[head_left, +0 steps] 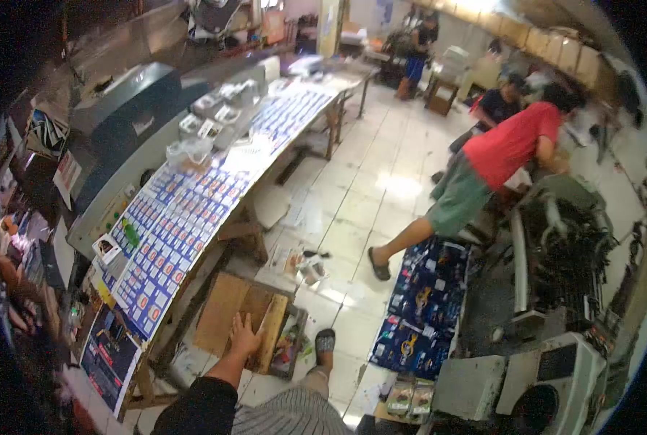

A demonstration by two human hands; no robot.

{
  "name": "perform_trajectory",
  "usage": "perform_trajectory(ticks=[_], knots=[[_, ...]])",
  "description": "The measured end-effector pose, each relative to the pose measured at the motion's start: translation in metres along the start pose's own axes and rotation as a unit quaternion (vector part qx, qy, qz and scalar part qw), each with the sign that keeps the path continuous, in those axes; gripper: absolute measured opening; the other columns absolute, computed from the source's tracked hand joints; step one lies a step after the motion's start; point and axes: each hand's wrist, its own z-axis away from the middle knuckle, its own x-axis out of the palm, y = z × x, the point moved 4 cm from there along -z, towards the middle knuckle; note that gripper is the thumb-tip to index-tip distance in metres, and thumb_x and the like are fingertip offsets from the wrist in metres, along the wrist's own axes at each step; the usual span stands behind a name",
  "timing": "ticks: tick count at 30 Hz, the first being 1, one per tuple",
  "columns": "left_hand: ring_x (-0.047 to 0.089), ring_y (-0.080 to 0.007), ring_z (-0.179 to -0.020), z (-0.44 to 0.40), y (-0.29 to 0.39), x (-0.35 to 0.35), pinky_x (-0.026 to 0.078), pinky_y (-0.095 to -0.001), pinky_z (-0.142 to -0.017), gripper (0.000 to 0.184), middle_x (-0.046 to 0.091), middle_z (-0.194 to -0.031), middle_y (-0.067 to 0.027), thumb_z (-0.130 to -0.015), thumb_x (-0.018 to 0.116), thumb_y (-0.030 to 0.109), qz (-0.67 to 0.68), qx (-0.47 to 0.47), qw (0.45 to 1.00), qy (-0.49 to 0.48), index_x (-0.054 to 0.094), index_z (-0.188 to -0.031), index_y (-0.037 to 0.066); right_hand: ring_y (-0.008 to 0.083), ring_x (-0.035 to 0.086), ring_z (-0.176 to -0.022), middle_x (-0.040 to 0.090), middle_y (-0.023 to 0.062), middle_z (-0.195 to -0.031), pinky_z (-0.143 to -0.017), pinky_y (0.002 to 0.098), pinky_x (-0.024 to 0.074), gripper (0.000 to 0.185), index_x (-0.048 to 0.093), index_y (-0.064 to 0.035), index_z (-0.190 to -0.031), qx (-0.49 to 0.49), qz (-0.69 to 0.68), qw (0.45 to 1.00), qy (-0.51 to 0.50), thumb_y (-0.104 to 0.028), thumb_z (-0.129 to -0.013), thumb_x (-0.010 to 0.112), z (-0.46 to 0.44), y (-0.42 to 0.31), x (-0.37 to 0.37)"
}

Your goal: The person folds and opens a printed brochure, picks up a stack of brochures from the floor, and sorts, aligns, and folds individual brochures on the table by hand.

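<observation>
My left hand, at the end of a black sleeve, lies on the top of a low wooden stool or box. Its fingers look spread over the wood, with nothing held in them. Colourful bits show in the open side of that box. My right hand is out of view. Below, striped shorts and a sandalled foot of my own can be seen.
A long table bears blue-and-white printed sheets and a plastic bag. A person in red bends over machinery at right. Dark blue printed material and a boxy unit stand on the tiled floor.
</observation>
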Motion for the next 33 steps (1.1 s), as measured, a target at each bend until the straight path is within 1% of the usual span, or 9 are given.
perform_trajectory(ticks=[5,8,9,12,18,23,27,31,33], knots=[[-0.004,-0.0368,-0.151,-0.019,-0.006,-0.002,0.009,-0.0555,-0.12,0.094,-0.008,-0.164,-0.0168,-0.093,0.046,0.065,-0.077,-0.032,0.992,-0.098,0.001,-0.159,0.017,0.0212,0.064,-0.074,0.071,0.0086,-0.089,-0.063,0.0366,0.0502,0.043,0.065,0.0002,-0.11,0.015,0.068,0.997,-0.041,-0.04,-0.095,0.059,-0.109,-0.145,-0.032],[-0.006,-0.0367,-0.151,-0.012,0.024,-0.035,0.01,-0.0556,-0.119,0.094,-0.011,-0.164,-0.0168,-0.093,0.046,0.065,-0.062,-0.089,0.976,-0.188,-0.002,-0.159,0.016,0.0289,0.064,-0.08,0.068,0.014,-0.086,-0.071,0.0435,0.0503,0.04,0.067,-0.0038,-0.103,-0.299,0.349,0.878,0.131,-0.041,-0.096,0.054,-0.128,-0.298,-0.043],[-0.006,-0.0367,-0.151,-0.019,0.021,-0.034,0.01,-0.0556,-0.119,0.094,-0.011,-0.164,-0.0168,-0.093,0.046,0.065,-0.067,-0.097,0.973,-0.198,-0.002,-0.159,0.016,0.0265,0.065,-0.084,0.067,0.0173,-0.087,-0.074,0.0423,0.0501,0.04,0.067,-0.0016,-0.102,-0.404,0.207,0.888,0.077,-0.039,-0.095,0.055,-0.189,-0.294,-0.056],[-0.007,-0.0363,-0.151,-0.016,-0.001,-0.015,0.014,-0.0559,-0.119,0.092,-0.014,-0.163,-0.0164,-0.095,0.048,0.06,-0.135,-0.043,0.968,-0.209,-0.003,-0.159,0.017,0.017,0.06,-0.061,0.063,0.0018,-0.074,-0.057,0.0331,0.0487,0.025,0.063,-0.0052,-0.095,-0.288,0.15,0.943,0.064,-0.03,-0.094,0.062,-0.165,-0.441,-0.046],[0.001,-0.0384,-0.151,-0.03,0.012,-0.016,0.021,-0.0544,-0.118,0.095,-0.013,-0.163,-0.0178,-0.093,0.059,0.048,-0.134,-0.1,0.955,-0.246,-0.001,-0.159,0.013,0.0137,0.062,-0.071,0.067,0.0062,-0.088,-0.057,0.0302,0.0466,0.031,0.064,0.0003,-0.114,-0.184,0.198,0.962,-0.034,-0.023,-0.093,0.064,-0.211,-0.56,-0.013],[0.028,-0.0463,-0.14,-0.043,-0.002,-0.003,0.029,-0.0513,-0.114,0.08,0.017,-0.157,-0.028,-0.089,0.066,0.033,0.012,-0.195,0.98,-0.024,0.026,-0.151,0.002,0.0157,0.06,-0.065,0.066,0.0059,-0.079,-0.057,0.0343,0.0468,0.027,0.07,-0.0003,-0.102,-0.118,0.309,0.942,-0.051,-0.024,-0.093,0.061,-0.273,-0.639,-0.027],[0.037,-0.0472,-0.133,-0.136,0.097,-0.097,0.033,-0.0501,-0.111,0.069,0.036,-0.145,-0.0298,-0.087,0.065,0.025,0.122,-0.274,0.953,0.043,0.037,-0.143,-0.003,0.0179,0.063,-0.071,0.069,0.0099,-0.082,-0.067,0.033,0.0513,0.032,0.069,-0.0007,-0.104,-0.219,0.466,0.853,-0.086,-0.03,-0.092,0.062,-0.331,-0.761,-0.004],[0.042,-0.0448,-0.128,-0.279,0.189,-0.174,0.036,-0.0484,-0.108,0.061,0.04,-0.141,-0.0279,-0.088,0.061,0.016,0.15,-0.088,0.961,0.215,0.038,-0.141,-0.003,0.0195,0.063,-0.076,0.068,0.0083,-0.088,-0.072,0.0346,0.052,0.039,0.064,0.0033,-0.114,-0.361,0.351,0.863,-0.036,-0.029,-0.092,0.066,-0.342,-0.946,0.074],[0.045,-0.0425,-0.126,-0.345,0.226,-0.218,0.037,-0.0469,-0.108,0.056,0.04,-0.139,-0.0258,-0.09,0.06,0.013,0.245,-0.017,0.944,0.223,0.04,-0.141,-0.002,0.0281,0.068,-0.099,0.071,0.0205,-0.104,-0.087,0.0393,0.0514,0.046,0.063,0.0036,-0.119,-0.293,0.265,0.917,-0.054,-0.031,-0.089,0.066,-0.335,-1.028,0.115]])
